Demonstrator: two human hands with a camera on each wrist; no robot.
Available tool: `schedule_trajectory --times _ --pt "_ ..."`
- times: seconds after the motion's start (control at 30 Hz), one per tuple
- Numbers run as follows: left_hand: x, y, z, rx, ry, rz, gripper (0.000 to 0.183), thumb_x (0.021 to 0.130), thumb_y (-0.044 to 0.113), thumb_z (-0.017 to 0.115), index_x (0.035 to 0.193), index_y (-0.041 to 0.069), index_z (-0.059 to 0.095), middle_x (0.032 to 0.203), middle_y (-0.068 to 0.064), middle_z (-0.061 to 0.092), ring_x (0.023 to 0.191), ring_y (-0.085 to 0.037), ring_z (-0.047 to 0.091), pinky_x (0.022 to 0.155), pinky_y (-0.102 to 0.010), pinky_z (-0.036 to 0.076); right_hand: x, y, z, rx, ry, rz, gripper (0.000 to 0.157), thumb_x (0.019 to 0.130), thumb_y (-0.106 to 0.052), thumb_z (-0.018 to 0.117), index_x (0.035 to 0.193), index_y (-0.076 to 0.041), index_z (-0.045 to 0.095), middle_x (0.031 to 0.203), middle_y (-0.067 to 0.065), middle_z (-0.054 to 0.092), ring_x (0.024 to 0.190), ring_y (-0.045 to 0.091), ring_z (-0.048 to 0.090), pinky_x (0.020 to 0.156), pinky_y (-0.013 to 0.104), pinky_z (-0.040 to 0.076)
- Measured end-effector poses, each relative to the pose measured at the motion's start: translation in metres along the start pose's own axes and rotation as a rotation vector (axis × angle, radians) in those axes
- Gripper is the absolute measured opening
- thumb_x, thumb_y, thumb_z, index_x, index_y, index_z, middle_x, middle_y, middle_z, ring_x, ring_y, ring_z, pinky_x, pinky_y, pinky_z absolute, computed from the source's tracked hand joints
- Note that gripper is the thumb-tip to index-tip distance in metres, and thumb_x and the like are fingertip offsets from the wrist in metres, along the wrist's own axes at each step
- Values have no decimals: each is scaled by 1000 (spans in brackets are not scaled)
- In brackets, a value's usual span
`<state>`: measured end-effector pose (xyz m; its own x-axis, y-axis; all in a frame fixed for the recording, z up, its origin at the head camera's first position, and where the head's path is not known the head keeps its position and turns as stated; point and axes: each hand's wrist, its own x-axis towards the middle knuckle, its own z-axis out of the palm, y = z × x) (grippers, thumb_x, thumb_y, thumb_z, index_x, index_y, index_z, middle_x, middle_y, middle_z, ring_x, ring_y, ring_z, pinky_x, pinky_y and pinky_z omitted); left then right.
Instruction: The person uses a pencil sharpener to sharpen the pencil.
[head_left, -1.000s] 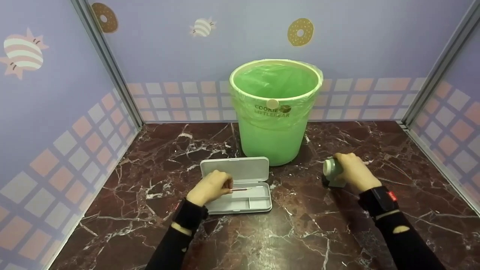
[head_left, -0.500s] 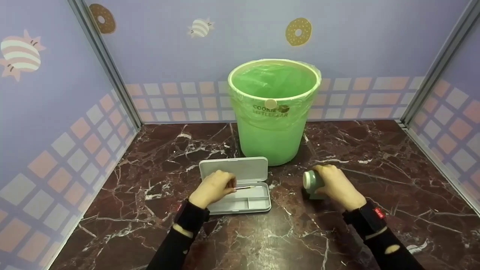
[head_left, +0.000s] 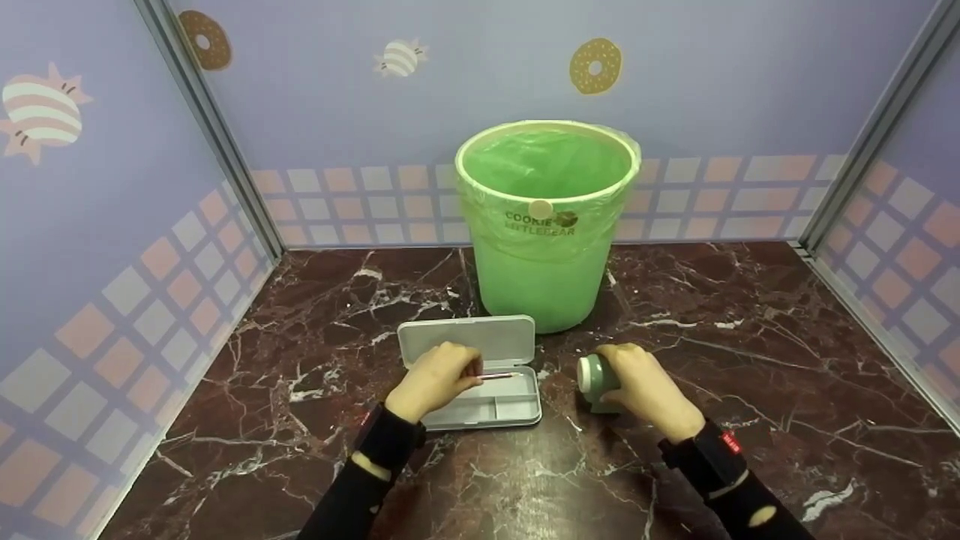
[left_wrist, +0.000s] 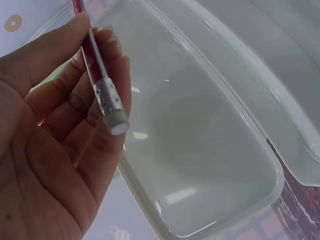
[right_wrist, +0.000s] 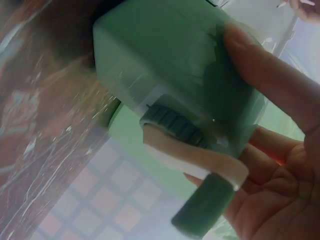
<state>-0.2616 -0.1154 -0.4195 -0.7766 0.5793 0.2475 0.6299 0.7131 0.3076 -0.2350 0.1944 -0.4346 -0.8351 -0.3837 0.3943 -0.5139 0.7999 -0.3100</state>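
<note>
PLACE: you worked in a three-sided booth | WALLS: flat lilac panels (head_left: 322,112) with brown-gold ring-shaped doughnut prints (head_left: 580,67), pink-and-white striped candy prints (head_left: 401,58) and pink-and-white square checks (head_left: 349,207) surrounded you | FRAME: straight grey metal strips (head_left: 214,127) lined your corners | SURFACE: a dark-red, white-veined marble-patterned tabletop (head_left: 255,420) spanned it

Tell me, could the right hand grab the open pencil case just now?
Probably not without letting go first: the right hand grips a green crank device, though nothing seems to stand between that and the right end of the pencil case.
</note>
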Motion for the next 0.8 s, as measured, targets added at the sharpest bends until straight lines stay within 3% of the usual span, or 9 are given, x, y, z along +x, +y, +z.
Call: schedule_trajectory --times 0.33,0.8 --pt "3 10 6 14 23 41 12 84 15 75 80 8 66 75 -3 69 69 -19 64 63 -33 53 1 -22 8 -5 -22 2 58 57 2 87 111 6 64 103 19 71 97 39 65 88 52 53" --pt "17 27 20 36 -8 47 10 86 16 74 82 10 66 78 -2 69 71 -18 64 65 -31 54 3 -25 10 -31 7 -35 55 55 2 87 105 4 65 98 15 72 93 35 66 85 48 54"
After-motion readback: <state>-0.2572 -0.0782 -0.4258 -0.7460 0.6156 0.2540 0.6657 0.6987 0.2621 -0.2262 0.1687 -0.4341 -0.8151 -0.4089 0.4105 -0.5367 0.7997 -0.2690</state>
